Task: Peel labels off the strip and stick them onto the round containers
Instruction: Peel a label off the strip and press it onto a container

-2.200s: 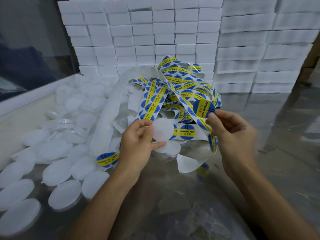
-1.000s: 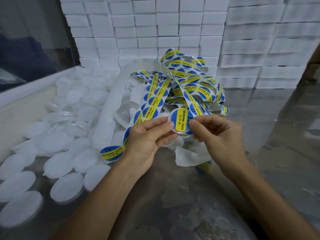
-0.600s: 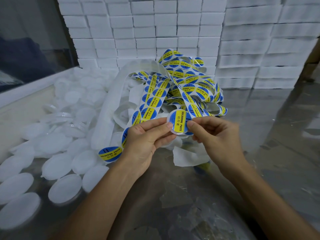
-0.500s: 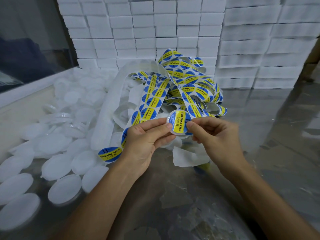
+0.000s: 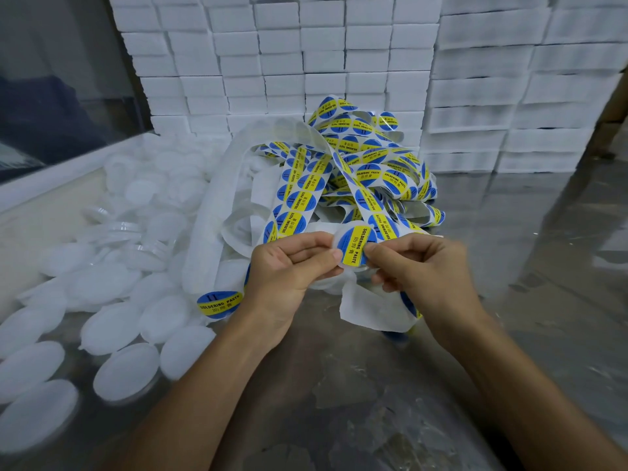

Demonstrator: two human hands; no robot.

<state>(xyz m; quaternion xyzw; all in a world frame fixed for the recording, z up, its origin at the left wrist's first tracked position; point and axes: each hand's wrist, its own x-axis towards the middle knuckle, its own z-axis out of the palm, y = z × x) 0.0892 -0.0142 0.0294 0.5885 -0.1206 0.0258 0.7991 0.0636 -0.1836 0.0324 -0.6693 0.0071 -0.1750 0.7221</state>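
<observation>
Centrally, the left hand (image 5: 289, 266) and right hand (image 5: 418, 266) pinch a white round container (image 5: 351, 248) bearing a blue-and-yellow label (image 5: 355, 246), held above the tabletop (image 5: 356, 385) before the tangled label strip (image 5: 356, 171). Unlabelled containers (image 5: 112, 321) lie left.

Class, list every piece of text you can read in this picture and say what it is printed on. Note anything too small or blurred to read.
"SOLDERING PASTE": yellow band of the label on the round container held between the left hand and right hand.
"SOLDERING PASTE": labelled container lying on the table.
"SOLDERING PASTE": repeated on the label strip.
Chinese characters beside each: too small to read surely.
Stacked white boxes: no text visible.
</observation>
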